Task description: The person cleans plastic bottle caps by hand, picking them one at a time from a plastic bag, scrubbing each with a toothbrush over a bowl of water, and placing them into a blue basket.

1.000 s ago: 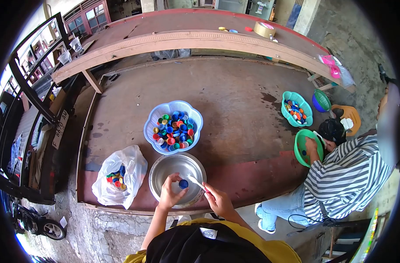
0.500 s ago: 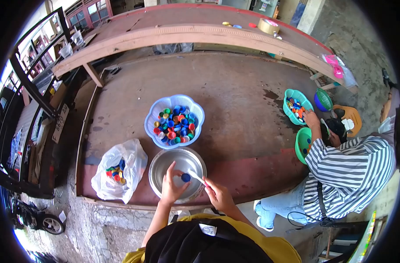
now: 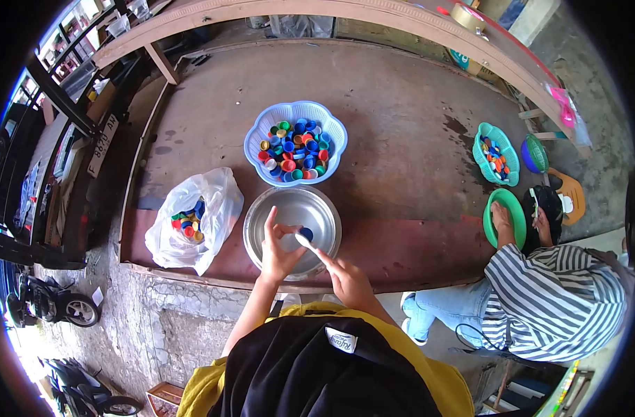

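Observation:
My left hand [image 3: 278,256] pinches a blue bottle cap [image 3: 307,233] between thumb and fingers, above the steel bowl [image 3: 335,229]. A white toothbrush [image 3: 307,244] is gripped in my right hand [image 3: 349,279], its head right at the cap. Whether the bristles touch the cap is too small to tell. Just beyond the bowl stands a light-blue plastic basket [image 3: 252,150] heaped with bottle caps of several colours. To the left lies a clear plastic bag [image 3: 166,240] with more caps inside.
At the right, a co-worker in a striped shirt [image 3: 540,278] has one hand in a green bowl [image 3: 519,212] and a toothbrush in the other. A teal basket [image 3: 512,174] of caps stands beyond it. A wooden bench [image 3: 262,12] runs across the back.
The view has tilted, so the table things sit higher. The toothbrush head has come closer to the cap in my left hand. The co-worker's hand has moved from the teal basket into the green bowl.

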`<state>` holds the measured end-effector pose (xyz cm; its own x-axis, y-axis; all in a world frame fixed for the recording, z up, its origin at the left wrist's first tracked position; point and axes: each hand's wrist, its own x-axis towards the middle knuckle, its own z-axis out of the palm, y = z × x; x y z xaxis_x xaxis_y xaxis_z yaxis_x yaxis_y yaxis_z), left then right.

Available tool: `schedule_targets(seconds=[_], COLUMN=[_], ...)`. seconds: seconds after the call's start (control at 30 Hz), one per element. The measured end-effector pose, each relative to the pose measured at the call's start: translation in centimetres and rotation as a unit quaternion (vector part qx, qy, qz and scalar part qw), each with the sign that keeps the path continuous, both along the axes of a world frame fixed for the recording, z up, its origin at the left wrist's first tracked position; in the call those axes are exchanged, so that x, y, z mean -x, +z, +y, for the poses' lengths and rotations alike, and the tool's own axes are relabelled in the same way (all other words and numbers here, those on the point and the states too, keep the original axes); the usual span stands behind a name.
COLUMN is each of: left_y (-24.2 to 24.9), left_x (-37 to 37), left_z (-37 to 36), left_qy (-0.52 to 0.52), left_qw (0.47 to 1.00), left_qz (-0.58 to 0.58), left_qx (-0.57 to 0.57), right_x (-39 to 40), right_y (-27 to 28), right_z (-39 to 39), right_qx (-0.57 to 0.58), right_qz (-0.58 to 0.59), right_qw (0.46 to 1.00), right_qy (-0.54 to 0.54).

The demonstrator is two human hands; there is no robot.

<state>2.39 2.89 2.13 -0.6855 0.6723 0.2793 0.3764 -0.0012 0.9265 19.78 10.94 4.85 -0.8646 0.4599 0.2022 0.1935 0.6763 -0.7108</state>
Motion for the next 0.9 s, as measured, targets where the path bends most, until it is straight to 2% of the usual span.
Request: schedule_targets(seconds=[0.13,0.17,0.27,0.4,0.43,0.53,0.57,0.67,0.8,0.9], left_y=[-0.2,-0.1,0.2,-0.1,0.0,0.1,0.1,0.2,0.4,0.6], left_x=[0.1,0.2,0.2,-0.2,-0.2,-0.7,-0.7,-1.0,-0.6,-0.9], left_z=[-0.3,-0.3,-0.4,-0.4,-0.4,-0.6,-0.7,-0.9,-1.3,-1.3], left_qy=[-0.004,-0.004,-0.011,-0.003,0.003,0.014,0.012,0.023,0.016,0.038], left_qw=[1.0,1.0,1.0,1.0,1.0,1.0,1.0,0.999,0.998,0.998], left_qz=[-0.004,-0.004,-0.002,-0.012,-0.016,-0.027,-0.027,-0.04,-0.051,-0.053], left_qx=[0.004,0.009,0.007,0.0,0.002,0.007,0.007,-0.004,-0.028,-0.021], right_x=[0.8,0.7,0.5,1.1,1.0,0.1,0.0,0.2,-0.8,-0.2], right_y=[-0.6,-0.1,-0.3,-1.1,-0.9,0.1,-0.4,-1.2,-1.1,-1.5], right_z=[1.3,0.9,0.3,0.8,0.9,0.3,0.1,0.7,-0.1,0.4], right_qx=[0.052,0.039,-0.01,0.022,0.012,-0.003,0.001,0.023,-0.021,0.015], right_qz=[0.036,0.07,0.009,0.009,0.022,0.001,-0.023,0.02,0.002,0.039], right_qw=[0.994,0.993,0.999,0.996,0.996,1.0,1.0,0.997,1.0,0.998], right_qy=[-0.088,-0.083,0.029,-0.087,-0.084,0.012,0.013,-0.075,0.007,-0.053])
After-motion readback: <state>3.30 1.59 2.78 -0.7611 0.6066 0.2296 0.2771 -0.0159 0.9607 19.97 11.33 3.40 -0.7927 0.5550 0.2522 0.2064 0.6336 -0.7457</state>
